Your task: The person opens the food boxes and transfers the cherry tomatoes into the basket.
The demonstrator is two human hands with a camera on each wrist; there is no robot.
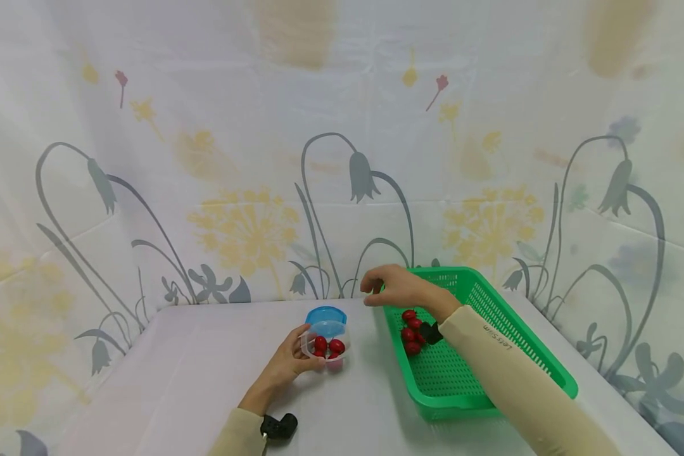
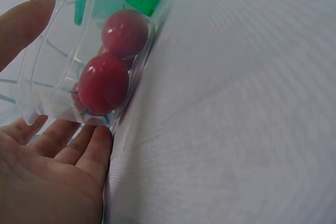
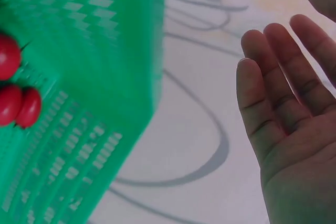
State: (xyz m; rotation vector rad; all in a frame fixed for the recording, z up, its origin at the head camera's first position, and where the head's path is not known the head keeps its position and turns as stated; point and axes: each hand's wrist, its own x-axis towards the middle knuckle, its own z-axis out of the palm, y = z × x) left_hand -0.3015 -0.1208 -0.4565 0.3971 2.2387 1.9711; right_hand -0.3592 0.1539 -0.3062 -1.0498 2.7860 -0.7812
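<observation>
Below the right hand (image 1: 399, 288), relaxed, empty and the nearer of the 2, tomatoes (image 1: 412, 334) lie in the basket (image 1: 447, 377); leftward, the left hand (image 1: 291, 360) grips the tub (image 2: 58, 90).

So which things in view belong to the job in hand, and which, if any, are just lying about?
Apparently in use:
clear container, held by the left hand
tomatoes inside it
green basket
tomatoes in the basket
blue lid, probably

Seemingly just background:
floral backdrop
white tabletop
</observation>
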